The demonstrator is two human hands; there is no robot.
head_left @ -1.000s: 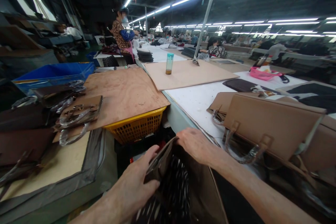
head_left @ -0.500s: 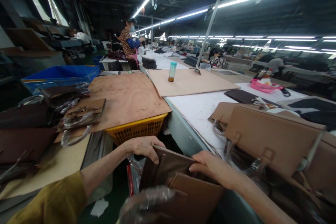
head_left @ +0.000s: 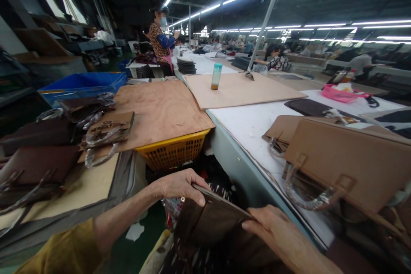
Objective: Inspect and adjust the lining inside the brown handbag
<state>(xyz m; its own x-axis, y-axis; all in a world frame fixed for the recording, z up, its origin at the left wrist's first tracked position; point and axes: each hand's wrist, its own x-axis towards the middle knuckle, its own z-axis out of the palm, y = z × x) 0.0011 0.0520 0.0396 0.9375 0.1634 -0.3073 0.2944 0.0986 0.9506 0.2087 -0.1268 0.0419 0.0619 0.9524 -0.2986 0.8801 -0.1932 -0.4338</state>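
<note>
A brown bag (head_left: 221, 222) hangs open low in the middle of the view, its inside dark. My left hand (head_left: 183, 185) pinches the bag's upper rim at its left corner, thumb on the near side. Farther right along the same rim, my right hand (head_left: 272, 224) grips the edge between thumb and fingers. The lower part of the bag is dark and partly out of view. Tan bags (head_left: 346, 158) with plastic-wrapped handles lie on the white table to the right.
A yellow basket (head_left: 175, 153) under a wooden board (head_left: 160, 111) stands ahead. Dark red bags (head_left: 41, 165) and a small brown bag (head_left: 111, 130) lie left, near a blue bin (head_left: 85, 85). A bottle (head_left: 216, 77) stands on a board. A person (head_left: 160, 43) stands farther back.
The bag's front panel and wrapped handle, visible before, have dropped out of view. Both hands have moved slightly right and down with the rim. The view has shifted a little.
</note>
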